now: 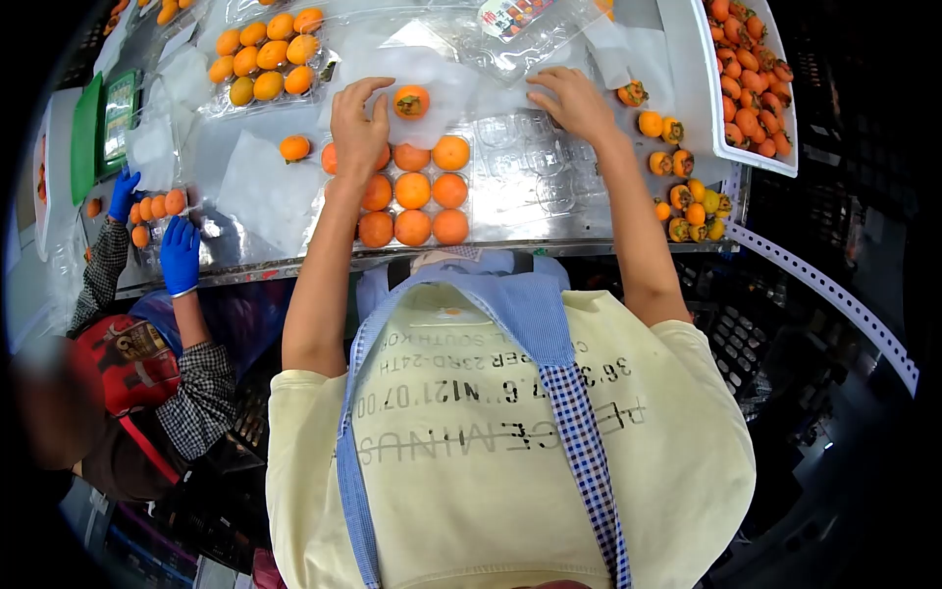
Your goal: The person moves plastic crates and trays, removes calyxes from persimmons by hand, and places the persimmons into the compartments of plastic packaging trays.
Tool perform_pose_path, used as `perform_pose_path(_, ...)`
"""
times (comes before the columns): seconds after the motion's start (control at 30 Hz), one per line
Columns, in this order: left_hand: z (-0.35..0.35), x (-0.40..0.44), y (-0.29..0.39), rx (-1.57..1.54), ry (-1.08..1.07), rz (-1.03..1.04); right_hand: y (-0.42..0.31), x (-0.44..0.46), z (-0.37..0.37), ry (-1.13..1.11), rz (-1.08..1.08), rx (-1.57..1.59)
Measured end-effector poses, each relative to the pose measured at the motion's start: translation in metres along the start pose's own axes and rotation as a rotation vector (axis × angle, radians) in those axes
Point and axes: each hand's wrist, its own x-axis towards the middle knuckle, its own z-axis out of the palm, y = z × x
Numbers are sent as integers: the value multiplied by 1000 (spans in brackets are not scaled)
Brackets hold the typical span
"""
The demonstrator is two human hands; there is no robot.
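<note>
Where left hand [359,120] curves, persimmon [411,102] beside

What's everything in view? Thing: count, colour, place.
Loose persimmons: three, orange, upper centre, left and right
Persimmon block: at least ten, orange, near centre, partly hidden
Transparent moulded plastic: one piece, colourless, right of that block
Far persimmon block: about a dozen, orange, upper left
Right persimmon cluster: over ten, orange to yellow-green, right
Crate: one, white, upper right
Crate persimmons: many, orange-red, inside it
Thin sheets: several, white, mainly left and upper centre
Metal table: one, silvery, beneath these
Green panel: one, green, far left
Co-worker's gloved hands: two, blue, left
Background: too dark to itemise
Own shirt: one, pale yellow, bottom
Own left hand: one, bare, centre-left
Own right hand: one, bare, centre-right
</note>
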Motion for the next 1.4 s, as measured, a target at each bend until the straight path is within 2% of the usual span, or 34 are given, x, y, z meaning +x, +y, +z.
perform_pose_path(0.07,0,-1,6,66,26,36,13,11,12,1,-11,-27)
perform_pose_path(0.17,4,-5,36,66,52,230,21,26,20,4,-25,-62)
perform_pose_path(0.3,28,-28,93,-72,-416,417,35,45,27,-28,-11,-131)
perform_pose_path(0.4,46,-56,118,-72,-565,460,43,56,25,17,-46,-178)
perform_pose_path(0.5,51,-71,118,114,-741,544,53,60,20,53,-72,-165)
perform_pose_path(0.53,56,-79,113,219,-770,586,53,60,15,38,-88,-95)
perform_pose_path(0.63,54,-85,105,282,-866,647,59,60,-1,-32,-115,69)
perform_pose_path(0.73,48,-83,103,140,-875,601,69,55,-10,-102,-99,114)
perform_pose_path(0.9,50,-83,100,57,-931,645,80,39,-13,-133,-32,136)
perform_pose_path(1.13,48,-85,101,-192,-858,529,34,31,-28,34,44,204)
perform_pose_path(1.2,44,-81,102,-268,-794,526,15,35,-27,69,56,273)
perform_pose_path(1.3,33,-72,105,-387,-679,401,-24,38,-17,6,108,348)
perform_pose_path(1.4,16,-57,97,-367,-362,292,-60,43,-4,-153,194,353)
